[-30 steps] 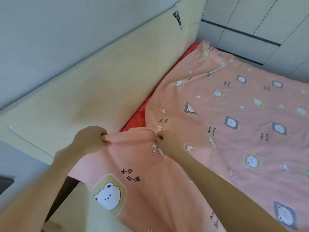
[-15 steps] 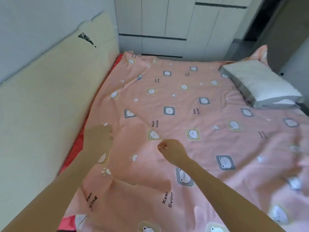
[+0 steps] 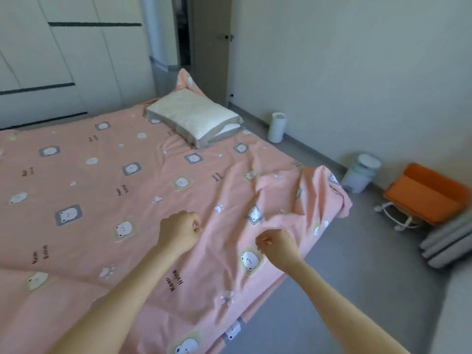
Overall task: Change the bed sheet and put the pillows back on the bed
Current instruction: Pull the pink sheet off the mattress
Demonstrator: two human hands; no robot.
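Both hands were curled into fists with no fabric visibly caught in them: the left hand [image 3: 178, 232] and the right hand [image 3: 277, 247] hung over the pink bear-print sheet [image 3: 102, 200], which lay spread out, rumpled near its right edge. A white pillow [image 3: 194, 116] sat on its far corner, with a white bin [image 3: 361, 175] on the grey floor [image 3: 357, 277] beyond

Pink bear-print sheet [image 3: 102, 200], white grey-edged pillow [image 3: 194, 116], orange cushion [image 3: 429, 195].

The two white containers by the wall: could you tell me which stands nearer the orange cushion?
The short, wide container, right beside the orange cushion; the tall, slim one stands farther along, near the pillow.
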